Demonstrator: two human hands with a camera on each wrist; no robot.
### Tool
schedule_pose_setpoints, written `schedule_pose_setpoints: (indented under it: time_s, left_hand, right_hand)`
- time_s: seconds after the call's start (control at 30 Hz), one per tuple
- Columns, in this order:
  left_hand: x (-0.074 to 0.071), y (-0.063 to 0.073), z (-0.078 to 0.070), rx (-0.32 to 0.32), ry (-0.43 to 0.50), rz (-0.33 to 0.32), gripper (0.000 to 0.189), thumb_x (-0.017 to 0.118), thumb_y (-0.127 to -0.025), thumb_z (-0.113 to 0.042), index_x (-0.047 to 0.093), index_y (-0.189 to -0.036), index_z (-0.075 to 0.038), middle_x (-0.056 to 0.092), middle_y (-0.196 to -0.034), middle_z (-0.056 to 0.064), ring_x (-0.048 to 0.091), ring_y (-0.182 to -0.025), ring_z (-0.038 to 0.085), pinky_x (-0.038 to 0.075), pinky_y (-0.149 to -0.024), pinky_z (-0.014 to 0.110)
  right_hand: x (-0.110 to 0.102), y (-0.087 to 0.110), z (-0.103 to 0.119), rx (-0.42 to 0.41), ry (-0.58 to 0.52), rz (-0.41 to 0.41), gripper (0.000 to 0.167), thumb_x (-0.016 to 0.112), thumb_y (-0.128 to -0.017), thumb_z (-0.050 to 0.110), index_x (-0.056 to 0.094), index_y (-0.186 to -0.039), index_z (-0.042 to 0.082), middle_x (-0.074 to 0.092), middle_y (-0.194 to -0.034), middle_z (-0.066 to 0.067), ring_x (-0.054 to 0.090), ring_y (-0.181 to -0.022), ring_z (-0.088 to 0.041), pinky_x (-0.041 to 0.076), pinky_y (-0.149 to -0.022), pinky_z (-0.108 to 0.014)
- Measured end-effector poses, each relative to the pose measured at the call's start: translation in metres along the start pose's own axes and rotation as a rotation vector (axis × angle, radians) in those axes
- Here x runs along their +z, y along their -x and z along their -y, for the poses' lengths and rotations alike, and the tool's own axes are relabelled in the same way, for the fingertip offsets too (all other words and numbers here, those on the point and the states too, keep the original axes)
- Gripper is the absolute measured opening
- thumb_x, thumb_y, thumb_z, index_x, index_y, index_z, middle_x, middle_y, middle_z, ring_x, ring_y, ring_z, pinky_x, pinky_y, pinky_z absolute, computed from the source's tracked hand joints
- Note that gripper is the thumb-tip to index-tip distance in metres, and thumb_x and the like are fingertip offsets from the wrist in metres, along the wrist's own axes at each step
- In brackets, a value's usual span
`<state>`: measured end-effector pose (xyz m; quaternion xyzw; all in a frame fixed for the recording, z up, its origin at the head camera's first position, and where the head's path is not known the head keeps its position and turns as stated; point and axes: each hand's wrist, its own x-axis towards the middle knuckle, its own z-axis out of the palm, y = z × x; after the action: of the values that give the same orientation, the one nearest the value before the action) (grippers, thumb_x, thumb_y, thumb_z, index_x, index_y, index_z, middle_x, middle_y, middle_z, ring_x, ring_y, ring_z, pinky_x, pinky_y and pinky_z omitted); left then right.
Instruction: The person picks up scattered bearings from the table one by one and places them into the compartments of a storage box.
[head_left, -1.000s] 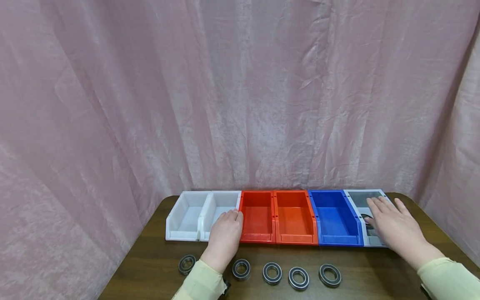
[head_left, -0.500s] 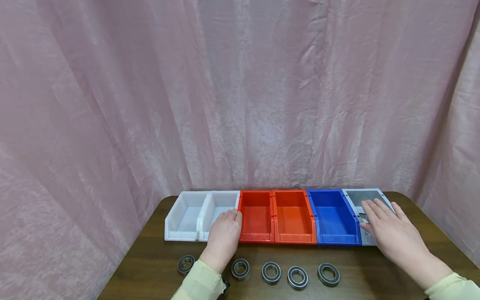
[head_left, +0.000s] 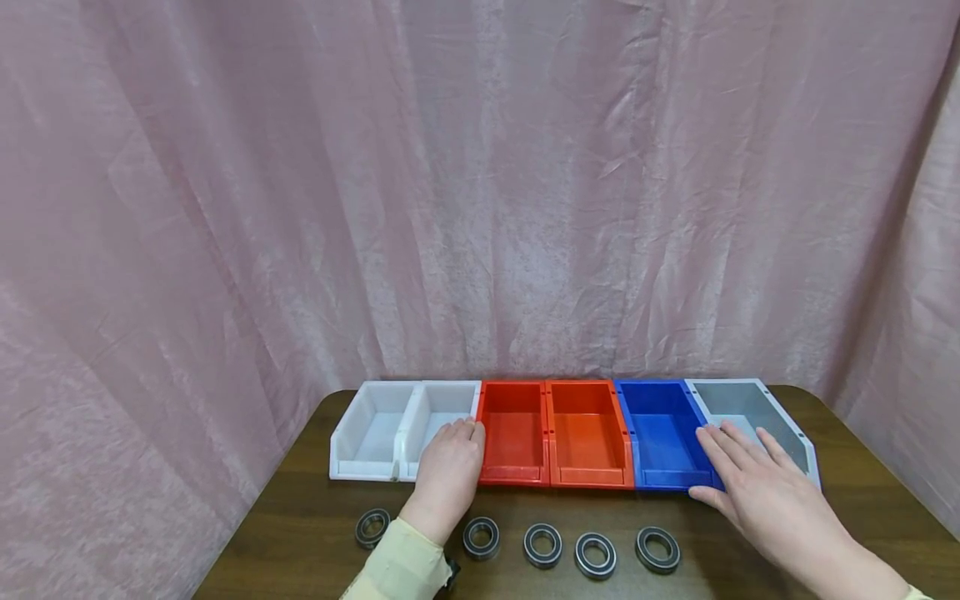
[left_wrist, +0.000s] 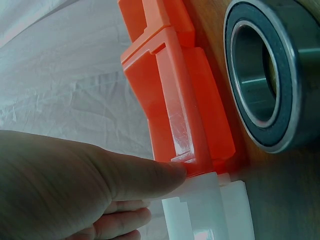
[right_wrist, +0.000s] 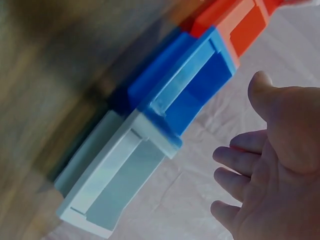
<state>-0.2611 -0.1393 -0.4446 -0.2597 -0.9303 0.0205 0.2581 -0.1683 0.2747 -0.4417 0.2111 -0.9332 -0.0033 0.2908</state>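
Note:
My left hand (head_left: 450, 461) is by the front of the second white bin (head_left: 446, 400), beside the red bin (head_left: 513, 467). Its straight thumb looks near the seam between white and red bins in the left wrist view, with nothing held. My right hand (head_left: 772, 496) holds nothing, its fingers spread. It hovers at the front of the grey bin (head_left: 795, 429) and the blue bin (head_left: 667, 425), hiding part of the grey one. Several ball bearings lie in a row on the table; one bearing (head_left: 482, 538) is right of the left wrist, with its dark seal large in the left wrist view.
Another white bin (head_left: 375, 425) ends the row on the left, and an orange-red bin (head_left: 590, 425) stands mid-row. More bearings, such as the rightmost bearing (head_left: 657, 550), lie on the brown table (head_left: 277, 533). A pink curtain (head_left: 480, 192) hangs behind.
My right hand has come back toward the near edge and a little left, uncovering more of the back of the grey bin. The left hand and the bearings on the table stay put.

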Motion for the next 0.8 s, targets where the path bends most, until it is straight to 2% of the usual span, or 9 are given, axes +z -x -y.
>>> schedule_pose_setpoints:
  time_s: [0.13, 0.23, 0.37, 0.4, 0.6, 0.8]
  left_hand:
    - [0.000, 0.000, 0.000, 0.000, 0.004, -0.001, 0.044, 0.095, -0.084, -0.006, 0.076, -0.123, 0.001, 0.079, -0.123, 0.017, 0.075, -0.107, 0.029, 0.062, -0.101, 0.041]
    - [0.000, 0.000, 0.000, -0.002, 0.004, 0.001, 0.043, 0.095, -0.084, -0.006, 0.076, -0.122, 0.001, 0.079, -0.122, 0.017, 0.074, -0.105, 0.028, 0.062, -0.100, 0.040]
    - [0.000, 0.000, -0.001, -0.008, 0.002, 0.003, 0.044, 0.096, -0.084, -0.007, 0.077, -0.123, 0.001, 0.079, -0.122, 0.017, 0.074, -0.105, 0.028, 0.062, -0.100, 0.040]
    - [0.000, 0.000, -0.001, -0.008, 0.002, 0.003, 0.045, 0.096, -0.084, -0.007, 0.077, -0.124, 0.001, 0.079, -0.122, 0.017, 0.074, -0.106, 0.028, 0.062, -0.100, 0.040]
    - [-0.001, 0.000, -0.001, -0.006, 0.002, 0.004, 0.048, 0.096, -0.084, -0.008, 0.076, -0.126, 0.002, 0.079, -0.125, 0.018, 0.075, -0.110, 0.029, 0.061, -0.103, 0.041]
    - [0.000, 0.000, -0.001, -0.001, 0.000, -0.002, 0.044, 0.095, -0.085, -0.006, 0.076, -0.125, 0.002, 0.079, -0.124, 0.018, 0.075, -0.108, 0.029, 0.062, -0.101, 0.041]
  right_hand:
    - [-0.003, 0.004, 0.012, 0.016, -0.013, 0.100, 0.081, 0.070, -0.102, 0.060, 0.062, -0.150, -0.005, 0.064, -0.150, -0.025, 0.056, -0.144, -0.049, -0.012, -0.132, -0.041]
    - [-0.004, 0.005, 0.021, 0.053, -0.035, 0.209, 0.081, 0.077, -0.099, 0.055, 0.060, -0.154, -0.002, 0.061, -0.155, -0.023, 0.051, -0.149, -0.047, -0.017, -0.130, -0.040]
    - [-0.004, 0.007, 0.029, 0.098, -0.080, 0.311, 0.082, 0.077, -0.099, 0.057, 0.059, -0.156, 0.002, 0.060, -0.158, -0.020, 0.049, -0.151, -0.045, -0.020, -0.128, -0.039]
    - [-0.003, 0.008, 0.030, 0.093, -0.087, 0.308, 0.081, 0.078, -0.098, 0.057, 0.060, -0.156, 0.002, 0.061, -0.157, -0.020, 0.050, -0.150, -0.045, -0.018, -0.129, -0.040]
    - [0.001, 0.015, 0.039, 0.063, -0.104, 0.292, 0.079, 0.080, -0.097, 0.056, 0.062, -0.154, 0.003, 0.061, -0.157, -0.016, 0.053, -0.149, -0.041, -0.021, -0.126, -0.030]
    - [0.007, 0.015, 0.046, 0.121, -0.192, 0.451, 0.085, 0.073, -0.099, 0.062, 0.057, -0.160, 0.005, 0.055, -0.164, -0.015, 0.044, -0.155, -0.043, -0.029, -0.114, -0.022]
